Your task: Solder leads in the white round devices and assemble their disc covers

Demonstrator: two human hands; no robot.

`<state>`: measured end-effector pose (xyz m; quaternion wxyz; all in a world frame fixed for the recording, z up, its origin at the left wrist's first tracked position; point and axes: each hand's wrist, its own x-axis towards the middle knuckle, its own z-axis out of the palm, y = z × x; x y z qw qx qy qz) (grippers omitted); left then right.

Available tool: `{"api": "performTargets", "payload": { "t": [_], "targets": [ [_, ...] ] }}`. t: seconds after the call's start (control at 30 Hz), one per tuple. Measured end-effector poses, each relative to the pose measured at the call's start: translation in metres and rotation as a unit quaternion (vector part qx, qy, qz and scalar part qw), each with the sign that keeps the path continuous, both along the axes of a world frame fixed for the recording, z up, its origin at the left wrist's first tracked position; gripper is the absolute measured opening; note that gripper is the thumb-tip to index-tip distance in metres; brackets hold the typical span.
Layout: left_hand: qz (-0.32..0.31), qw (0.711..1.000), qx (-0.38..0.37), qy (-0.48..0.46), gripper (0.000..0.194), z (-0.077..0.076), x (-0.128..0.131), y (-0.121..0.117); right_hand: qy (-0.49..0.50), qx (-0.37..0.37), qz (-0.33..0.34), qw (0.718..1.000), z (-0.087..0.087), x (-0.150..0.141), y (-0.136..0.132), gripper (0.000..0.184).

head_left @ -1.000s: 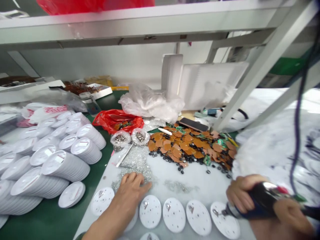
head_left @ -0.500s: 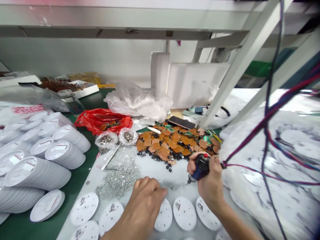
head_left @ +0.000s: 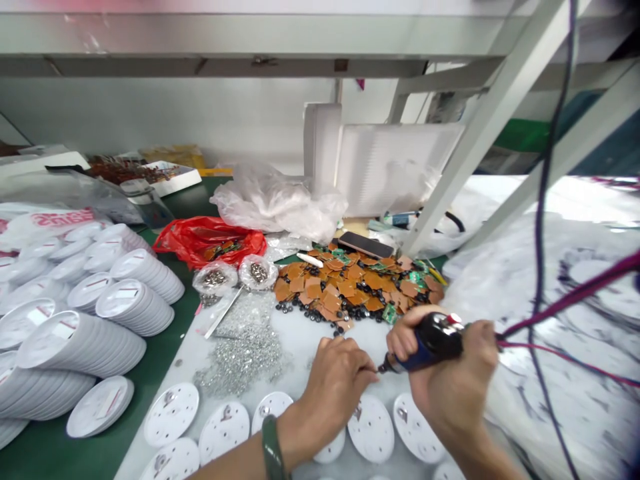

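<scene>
While the right hand [head_left: 450, 380] wraps tight around a small dark blue electric screwdriver [head_left: 433, 341], the left hand [head_left: 333, 400] sits just beside the tip of the tool. Its fingers [head_left: 363, 372] are pulled close together, and it is too small to tell if they pinch something tiny. A green bangle [head_left: 273, 448] is on the left wrist. Red and blue wires [head_left: 565, 300] run from the back of the screwdriver toward the right. White round plates with small holes [head_left: 371, 428] lie along the near edge of the tabletop [head_left: 170, 320], under both hands, and the tip points left above them. Past the hands is a heap of brown squares [head_left: 345, 287] with green bits in it, and small black rings [head_left: 300, 315] lie along its near side. A phone [head_left: 365, 245] lies at the far side of the heap. To the left of the heap are a loose pile of tiny silver screws [head_left: 240, 357] and two small clear bags of screws [head_left: 215, 280]. Stacks of white round plates [head_left: 133, 293] lie on their sides near the left edge, and a red plastic bag [head_left: 207, 240] sits behind them.
</scene>
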<state>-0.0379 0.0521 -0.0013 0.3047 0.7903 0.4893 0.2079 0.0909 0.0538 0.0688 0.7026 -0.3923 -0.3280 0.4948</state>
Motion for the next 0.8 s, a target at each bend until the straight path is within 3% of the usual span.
{"api": "performTargets", "payload": {
  "t": [0.27, 0.5, 0.63, 0.8],
  "targets": [
    [-0.018, 0.998, 0.022, 0.054, 0.014, -0.005, -0.01, 0.005, -0.005, 0.026, -0.011, 1.0, 0.003, 0.006, 0.001, 0.063],
    [-0.018, 0.996, 0.024, 0.084, 0.011, -0.013, -0.021, 0.006, -0.007, 0.022, 0.024, 0.999, -0.003, 0.001, -0.001, 0.064],
    [-0.014, 0.997, 0.026, 0.073, 0.015, -0.003, -0.031, -0.008, 0.005, 0.012, 0.065, 0.998, -0.003, 0.0, -0.005, 0.066],
    [-0.017, 0.999, -0.036, 0.004, 0.018, 0.017, -0.047, -0.033, 0.035, 0.006, 0.109, 0.993, 0.001, 0.001, -0.012, 0.047]
  ]
}}
